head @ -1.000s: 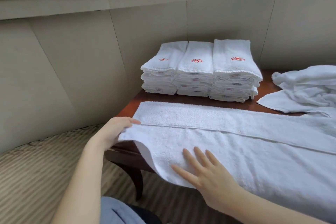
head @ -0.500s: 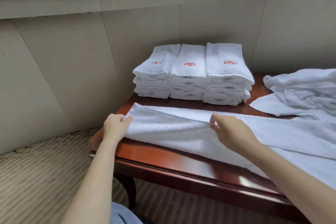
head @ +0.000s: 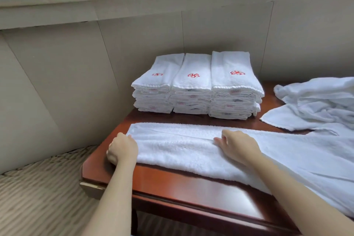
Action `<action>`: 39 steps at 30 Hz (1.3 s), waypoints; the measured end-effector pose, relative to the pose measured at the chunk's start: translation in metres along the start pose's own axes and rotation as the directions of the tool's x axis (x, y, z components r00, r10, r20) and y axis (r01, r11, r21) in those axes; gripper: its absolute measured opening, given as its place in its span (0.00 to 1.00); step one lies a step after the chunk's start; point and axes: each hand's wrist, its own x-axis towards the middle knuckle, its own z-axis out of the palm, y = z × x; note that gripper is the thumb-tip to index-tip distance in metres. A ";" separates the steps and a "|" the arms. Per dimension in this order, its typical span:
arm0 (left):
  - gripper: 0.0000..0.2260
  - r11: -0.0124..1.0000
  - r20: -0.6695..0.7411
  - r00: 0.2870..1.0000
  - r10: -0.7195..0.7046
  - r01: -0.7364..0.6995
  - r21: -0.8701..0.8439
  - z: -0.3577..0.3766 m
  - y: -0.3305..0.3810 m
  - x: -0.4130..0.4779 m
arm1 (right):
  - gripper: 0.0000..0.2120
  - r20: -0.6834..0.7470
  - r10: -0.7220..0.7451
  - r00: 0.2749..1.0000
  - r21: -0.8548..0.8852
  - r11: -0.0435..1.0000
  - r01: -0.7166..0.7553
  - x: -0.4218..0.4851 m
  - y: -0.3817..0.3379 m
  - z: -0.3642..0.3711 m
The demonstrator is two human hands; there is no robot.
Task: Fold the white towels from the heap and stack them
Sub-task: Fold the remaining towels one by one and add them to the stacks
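Stretched along the near side of the brown surface (head: 182, 184): a long towel (head: 172, 151), white, folded over itself into a band, with one fold line running along its upper face; right end wider, spilling over the near edge and out of the picture.

At the left end of the long towel: the left hand (head: 122, 150), knuckles up, fingers curled tight and gripping the short edge, heel down on bare wood just beside the cloth.

Near the middle of the long towel, on top of it: the right hand (head: 237, 145), arched, fingers bent, tips set on the fold line (pinching that edge or only pressing it down, cannot tell); forearm lying across the towel's right part.

Behind the long towel, apart from it and against the beige wall: three folded stacks (head: 197, 84) side by side and touching, each topped by a towel with a red emblem; small labels showing along their front edges.

Behind and to the right of the long towel: the heap (head: 316, 101) of loose white towels, crumpled, one flat corner reaching toward the stacks without touching them.

To the left of the long towel, below the surface: striped carpet (head: 38, 188).
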 end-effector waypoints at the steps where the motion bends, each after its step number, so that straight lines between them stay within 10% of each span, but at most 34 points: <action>1: 0.16 1.000 -0.012 1.000 -0.006 0.006 0.005 0.000 0.001 0.001 | 0.18 0.055 0.006 0.998 0.037 0.999 -0.008 0.000 0.002 -0.005; 8: 0.13 0.999 -0.087 0.995 -0.041 0.041 -0.005 -0.001 0.005 0.001 | 0.09 0.431 0.007 0.902 0.043 0.999 -0.028 -0.018 0.036 -0.050; 14: 0.17 0.931 -0.059 0.933 0.356 -0.348 0.106 -0.009 0.040 -0.022 | 0.03 0.464 0.137 0.875 -0.155 0.985 -0.071 -0.048 0.068 -0.075; 18: 0.16 0.731 0.357 0.651 0.670 -0.662 -0.165 0.001 0.089 -0.064 | 0.11 0.487 0.316 0.814 -0.303 0.936 -0.182 -0.072 0.086 -0.084; 21: 0.14 0.677 0.585 0.481 0.652 -0.718 -0.164 0.017 0.118 -0.096 | 0.22 0.461 0.441 0.770 -0.412 0.875 -0.255 -0.094 0.107 -0.089; 25: 0.07 0.668 0.556 0.522 0.646 -0.739 -0.082 0.027 0.136 -0.105 | 0.17 0.384 0.551 0.740 -0.495 0.800 -0.339 -0.120 0.142 -0.110; 32: 0.09 0.723 0.390 0.645 0.657 -0.685 -0.085 0.037 0.144 -0.106 | 0.14 -0.374 0.521 0.768 -0.450 0.622 -0.641 -0.113 0.189 -0.125; 39: 0.10 0.721 0.256 0.690 0.677 -0.691 -0.047 0.050 0.141 -0.106 | 0.12 -0.165 0.742 0.650 -0.445 0.532 -0.720 -0.094 0.219 -0.125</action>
